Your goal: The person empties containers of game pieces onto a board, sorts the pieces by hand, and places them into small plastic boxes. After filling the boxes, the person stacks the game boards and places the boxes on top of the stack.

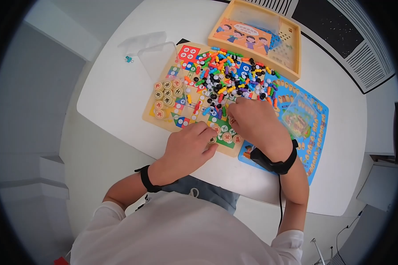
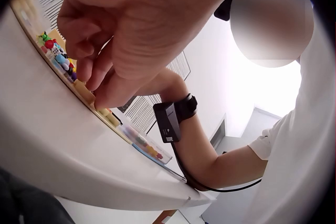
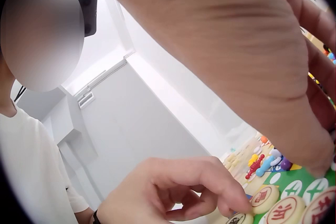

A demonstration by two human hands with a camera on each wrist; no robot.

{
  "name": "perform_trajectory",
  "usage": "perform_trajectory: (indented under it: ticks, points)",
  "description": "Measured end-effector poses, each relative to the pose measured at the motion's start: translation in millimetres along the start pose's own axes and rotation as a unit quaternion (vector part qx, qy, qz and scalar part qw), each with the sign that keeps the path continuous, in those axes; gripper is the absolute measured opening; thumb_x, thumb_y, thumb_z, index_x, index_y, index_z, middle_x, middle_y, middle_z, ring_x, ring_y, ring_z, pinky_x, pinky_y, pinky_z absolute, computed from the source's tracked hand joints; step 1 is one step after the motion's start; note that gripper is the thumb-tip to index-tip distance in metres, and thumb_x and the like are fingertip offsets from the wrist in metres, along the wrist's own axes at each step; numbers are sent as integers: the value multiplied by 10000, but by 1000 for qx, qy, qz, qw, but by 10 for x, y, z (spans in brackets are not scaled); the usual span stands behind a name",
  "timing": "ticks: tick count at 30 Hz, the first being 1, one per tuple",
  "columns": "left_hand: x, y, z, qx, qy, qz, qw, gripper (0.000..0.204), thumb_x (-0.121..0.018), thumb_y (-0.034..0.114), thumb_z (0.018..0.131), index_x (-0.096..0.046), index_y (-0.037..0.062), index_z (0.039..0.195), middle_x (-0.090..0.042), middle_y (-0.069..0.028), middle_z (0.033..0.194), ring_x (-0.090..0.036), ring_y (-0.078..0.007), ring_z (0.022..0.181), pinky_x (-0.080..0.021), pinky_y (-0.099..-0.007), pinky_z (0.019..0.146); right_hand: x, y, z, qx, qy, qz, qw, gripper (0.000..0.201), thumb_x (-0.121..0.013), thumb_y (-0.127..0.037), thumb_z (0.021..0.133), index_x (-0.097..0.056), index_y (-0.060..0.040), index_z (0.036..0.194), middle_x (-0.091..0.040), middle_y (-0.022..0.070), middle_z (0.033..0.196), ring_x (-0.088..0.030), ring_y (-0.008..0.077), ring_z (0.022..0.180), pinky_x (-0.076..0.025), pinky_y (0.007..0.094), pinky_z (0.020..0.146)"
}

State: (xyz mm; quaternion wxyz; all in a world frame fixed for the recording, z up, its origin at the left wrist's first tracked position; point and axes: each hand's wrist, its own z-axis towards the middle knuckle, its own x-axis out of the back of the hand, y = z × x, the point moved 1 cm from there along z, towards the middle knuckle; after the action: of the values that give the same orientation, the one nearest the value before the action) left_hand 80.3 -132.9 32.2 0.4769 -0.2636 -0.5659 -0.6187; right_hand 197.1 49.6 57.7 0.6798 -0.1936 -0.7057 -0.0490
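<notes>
My left hand is low over the front edge of a printed wooden game board. Its thumb and index finger pinch a Chinese chess piece with a dark character. Beside that fingertip, in the right wrist view, lie red-lettered Chinese chess pieces on the green corner. My right hand reaches down onto the board just beyond them, fingers bent and thumb tip low over the green print. I cannot tell whether it grips anything. More Chinese chess pieces are grouped at the board's left.
A heap of colourful pegs and beads covers the board's far part. Behind it stands a wooden box with a booklet. A blue printed sheet lies at right, a clear plastic lid at left, on a white table.
</notes>
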Motion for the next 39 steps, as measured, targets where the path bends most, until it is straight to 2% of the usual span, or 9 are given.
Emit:
perform_trajectory:
  ticks: [8, 11, 19, 26, 30, 32, 34, 37, 39]
  points:
    - [-17, -45, 8, 5, -19, -21, 1000, 214, -811, 150, 846, -685, 112, 1014, -674, -36, 990, -701, -259, 859, -576, -388, 687, 89, -99, 28, 68, -10, -37, 997, 189, -852, -148, 723, -781, -55, 871, -721, 126, 824, -761, 323, 803, -588, 435, 666]
    - [-40, -41, -7, 1, -14, -26, 1000, 221, -804, 139, 847, -679, 101, 1025, -683, -49, 1005, -701, -272, 870, -581, -397, 712, 50, -85, 20, 66, -50, 4, 997, 201, -727, -131, 799, -728, -39, 977, -715, 133, 914, -734, 340, 864, -570, 455, 697]
    - [30, -49, 127, -11, 24, -60, 998, 254, -792, 111, 831, -687, 81, 1061, -688, -74, 1013, -697, -289, 893, -584, -398, 745, 260, 65, -58, 12, -9, 41, 999, 202, -722, -81, 817, -729, -85, 1019, -748, 102, 979, -730, 333, 944, -576, 446, 760]
    - [-93, -77, 213, -38, -5, -32, 999, 244, -753, 70, 825, -704, 58, 1064, -656, -100, 1039, -691, -308, 918, -580, -424, 786, 505, 222, -200, -52, 19, 55, 997, 233, -723, -70, 830, -734, -89, 1062, -763, 105, 965, -735, 331, 928, -578, 433, 781]
    - [-94, -112, 250, -22, -60, -43, 997, 247, -743, 62, 829, -711, 48, 1073, -645, -113, 1041, -694, -315, 924, -577, -432, 790, 473, 206, -277, -23, 22, 69, 997, 261, -744, -86, 826, -733, -91, 1087, -764, 113, 980, -737, 333, 943, -581, 431, 799]
    - [-98, -124, 266, -26, -56, -37, 997, 254, -740, 59, 824, -712, 45, 1077, -649, -116, 1041, -694, -320, 906, -579, -428, 784, 474, 138, -277, -52, -55, 62, 995, 298, -763, -103, 817, -732, -90, 1113, -765, 124, 1003, -737, 341, 955, -585, 432, 825]
    - [-37, -146, 285, -32, -54, -34, 997, 262, -737, 55, 820, -713, 42, 1081, -654, -118, 1040, -695, -325, 889, -581, -425, 778, 490, 76, -289, -46, -61, 62, 995, 310, -774, -114, 811, -733, -88, 1116, -765, 127, 1012, -735, 344, 955, -586, 435, 835]
    - [271, -261, 372, -23, -20, -68, 997, 279, -747, 73, 825, -729, 21, 1099, -683, -130, 1010, -703, -285, 830, -585, -387, 758, 506, 59, -268, -47, -76, 57, 994, 332, -794, -137, 802, -734, -87, 1124, -765, 128, 1027, -734, 349, 955, -587, 442, 846]
    - [562, -474, 475, 106, 26, -71, 992, 293, -776, 93, 829, -748, -4, 1104, -718, -137, 979, -701, -221, 786, -584, -339, 748, 488, 61, -267, -50, -84, 53, 994, 342, -804, -150, 799, -735, -87, 1128, -765, 128, 1032, -733, 351, 955, -587, 446, 849]
